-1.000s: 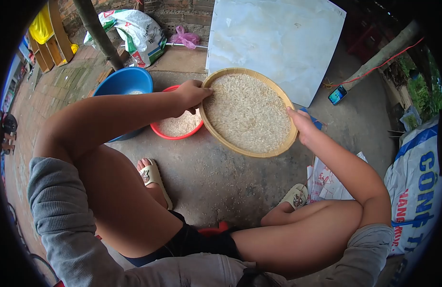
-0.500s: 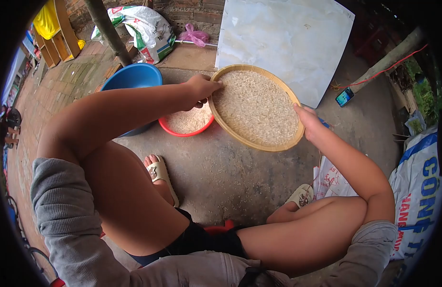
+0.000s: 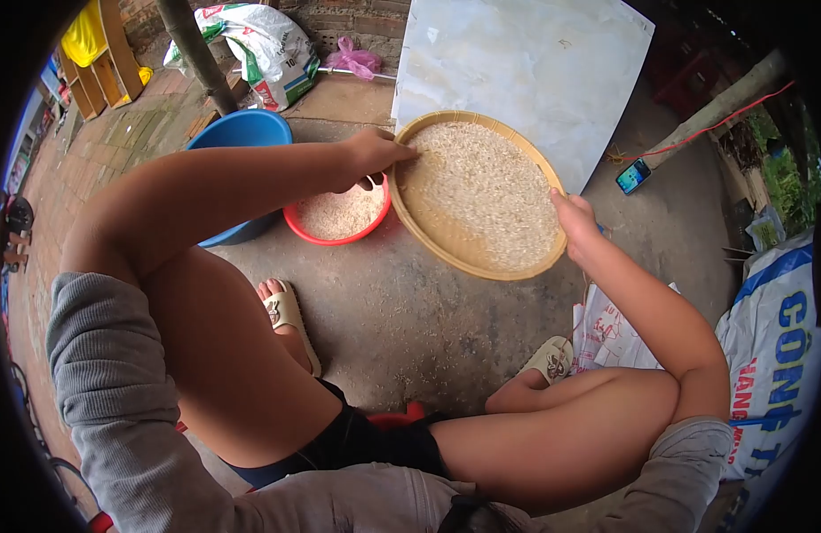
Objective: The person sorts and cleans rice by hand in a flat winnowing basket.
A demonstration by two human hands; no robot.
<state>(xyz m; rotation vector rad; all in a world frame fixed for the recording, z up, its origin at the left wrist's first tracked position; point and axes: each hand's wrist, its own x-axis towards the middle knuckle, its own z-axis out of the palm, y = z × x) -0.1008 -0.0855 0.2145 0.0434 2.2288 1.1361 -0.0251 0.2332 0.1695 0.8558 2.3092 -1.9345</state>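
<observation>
- The round woven tray (image 3: pixel 435 209) is in the air in front of the knees, over the floor (image 3: pixel 410 311); nothing but the two hands appears to carry it.
- The left hand (image 3: pixel 372 153) has its grip clamped on the left rim, thumb on top, likely so the edge cannot slip; the fingers beneath are partly hidden.
- The right hand (image 3: pixel 577 224) has its grip closed on the opposite rim, thumb over the edge. Holding both sides probably shares the weight and lets the tray's slant be steered.
- The pale grains (image 3: pixel 503 191) lie mostly toward the far and right part of the tray, leaving woven surface bare at the near left. They look streaked, which suggests motion; the raised rim serves to keep them in.
- The red bowl (image 3: pixel 337 241) rests on the floor just beside the tray's left edge, within easy reach, with more grains inside.
- The blue basin (image 3: pixel 241 129) sits behind the red bowl, partly covered by the left forearm; its contents cannot be made out.
- The knees are spread, which gives the arms room to hold the tray forward.
- The phone (image 3: pixel 633 176) is by the foot of the pole (image 3: pixel 717 107), which seems to prop it up.
- The large pale board (image 3: pixel 526 71) lies beyond the tray.
</observation>
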